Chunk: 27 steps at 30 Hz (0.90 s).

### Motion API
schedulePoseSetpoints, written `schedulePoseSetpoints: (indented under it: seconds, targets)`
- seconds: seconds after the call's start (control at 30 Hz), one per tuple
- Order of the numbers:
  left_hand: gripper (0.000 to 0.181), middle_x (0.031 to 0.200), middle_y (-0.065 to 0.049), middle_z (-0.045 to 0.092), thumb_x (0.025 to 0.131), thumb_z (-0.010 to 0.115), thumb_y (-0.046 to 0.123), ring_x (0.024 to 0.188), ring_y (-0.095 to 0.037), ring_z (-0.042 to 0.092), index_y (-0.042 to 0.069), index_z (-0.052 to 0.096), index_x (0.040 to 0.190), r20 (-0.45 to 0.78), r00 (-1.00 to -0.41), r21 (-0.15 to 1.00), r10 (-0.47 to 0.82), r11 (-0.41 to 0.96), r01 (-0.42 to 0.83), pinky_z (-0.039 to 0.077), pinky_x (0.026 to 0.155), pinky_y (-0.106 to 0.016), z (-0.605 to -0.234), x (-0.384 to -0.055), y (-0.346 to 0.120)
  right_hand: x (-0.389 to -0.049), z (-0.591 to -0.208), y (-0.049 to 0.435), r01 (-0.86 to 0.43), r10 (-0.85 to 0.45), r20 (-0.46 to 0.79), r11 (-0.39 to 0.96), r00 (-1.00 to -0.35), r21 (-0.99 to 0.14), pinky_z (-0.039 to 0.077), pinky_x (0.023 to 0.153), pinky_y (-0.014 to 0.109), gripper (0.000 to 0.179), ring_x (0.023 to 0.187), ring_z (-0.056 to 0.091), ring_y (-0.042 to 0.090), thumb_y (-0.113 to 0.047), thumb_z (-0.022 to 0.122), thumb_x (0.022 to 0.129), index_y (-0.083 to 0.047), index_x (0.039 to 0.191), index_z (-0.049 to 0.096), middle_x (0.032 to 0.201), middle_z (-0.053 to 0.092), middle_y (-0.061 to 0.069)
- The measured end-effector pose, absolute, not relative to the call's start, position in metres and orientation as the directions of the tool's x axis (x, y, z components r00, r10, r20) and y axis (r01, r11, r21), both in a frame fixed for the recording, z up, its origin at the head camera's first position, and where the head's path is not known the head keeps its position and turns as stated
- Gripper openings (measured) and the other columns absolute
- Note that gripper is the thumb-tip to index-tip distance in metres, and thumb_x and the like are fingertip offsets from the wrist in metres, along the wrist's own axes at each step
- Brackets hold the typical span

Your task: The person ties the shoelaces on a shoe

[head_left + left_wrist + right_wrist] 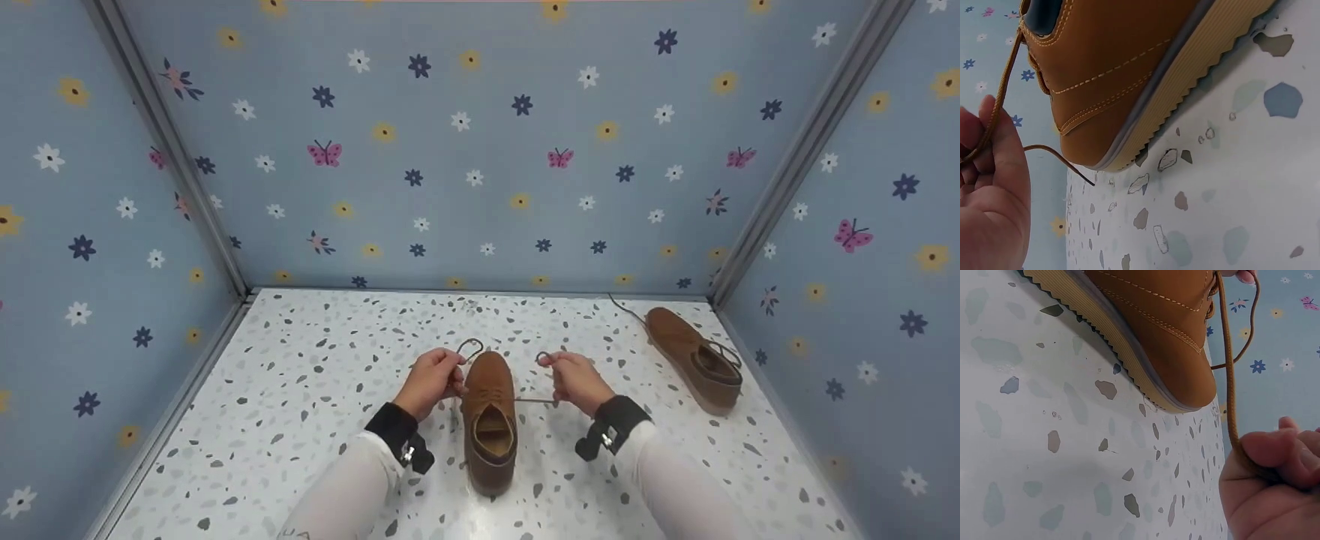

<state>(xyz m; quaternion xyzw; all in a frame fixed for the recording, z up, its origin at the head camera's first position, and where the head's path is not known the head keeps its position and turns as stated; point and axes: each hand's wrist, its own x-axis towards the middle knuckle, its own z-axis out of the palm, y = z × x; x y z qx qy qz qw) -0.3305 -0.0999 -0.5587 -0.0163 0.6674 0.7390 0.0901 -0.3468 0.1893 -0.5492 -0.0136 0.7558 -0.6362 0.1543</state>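
A brown lace-up shoe (491,375) stands upright on the speckled surface, its toe pointing away, between my two hands. My left hand (433,381), beside the shoe's left side, holds one end of its lace; the lace (1002,93) runs from the eyelets down into the curled fingers, and a loose end curves out past the toe. On the other side my right hand (577,381) grips the other lace (1230,382) between thumb and curled fingers. That lace stretches from the shoe's eyelets to the hand, with a short loop of its end standing above the fingers.
A second brown shoe (694,360) sits at the right near the side wall, one lace trailing toward the back. Blue flowered panels (480,150) enclose the back and both sides of the speckled white surface (300,420). Each wrist wears a black strap with a camera.
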Motion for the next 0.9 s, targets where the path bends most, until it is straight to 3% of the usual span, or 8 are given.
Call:
schedulePoseSetpoints:
  seconds: [0.23, 0.43, 0.63, 0.9]
  targets:
    - [0.027, 0.08, -0.003, 0.071, 0.108, 0.049, 0.016, 0.072, -0.013, 0.071, -0.006, 0.063, 0.115, -0.112, -0.99, 0.994, 0.091, 0.005, -0.112, 0.062, 0.073, -0.031, -0.553, -0.334, -0.1, -0.347, -0.546, 0.191, 0.136, -0.275, -0.221, 0.296, -0.936, -0.945, 0.059, 0.074, 0.033, 0.034, 0.068, 0.057, 0.014, -0.01, 0.037, 0.109, 0.006, 0.132, 0.056, 0.071, 0.056, 0.0]
    - [0.022, 0.09, -0.016, 0.078, 0.106, 0.053, 0.016, 0.076, -0.014, 0.075, 0.001, 0.068, 0.106, -0.095, -0.994, 0.993, 0.06, 0.071, -0.09, 0.063, 0.077, -0.032, -0.551, -0.335, -0.101, -0.348, -0.548, 0.191, 0.101, -0.248, -0.218, 0.413, -0.944, -0.905, 0.063, 0.079, 0.035, 0.023, 0.081, 0.073, 0.016, -0.016, 0.042, 0.111, 0.002, 0.115, 0.055, 0.089, 0.075, 0.008]
    - [0.022, 0.097, -0.019, 0.08, 0.105, 0.055, 0.017, 0.083, -0.018, 0.079, 0.0, 0.07, 0.105, -0.091, -0.995, 0.989, 0.044, 0.122, -0.085, 0.064, 0.082, -0.034, -0.549, -0.333, -0.102, -0.346, -0.543, 0.192, 0.081, -0.241, -0.214, 0.465, -0.947, -0.881, 0.064, 0.081, 0.038, 0.022, 0.083, 0.078, 0.019, -0.019, 0.044, 0.112, 0.0, 0.107, 0.054, 0.091, 0.08, 0.014]
    - [0.023, 0.089, -0.01, 0.081, 0.105, 0.059, 0.021, 0.082, -0.016, 0.079, -0.001, 0.064, 0.108, -0.092, -0.996, 0.968, 0.012, 0.236, -0.086, 0.064, 0.084, -0.035, -0.546, -0.33, -0.106, -0.346, -0.538, 0.199, -0.008, -0.203, -0.124, 0.552, -0.971, -0.834, 0.058, 0.07, 0.03, 0.027, 0.075, 0.075, 0.015, -0.027, 0.05, 0.11, -0.006, 0.096, 0.059, 0.081, 0.079, 0.006]
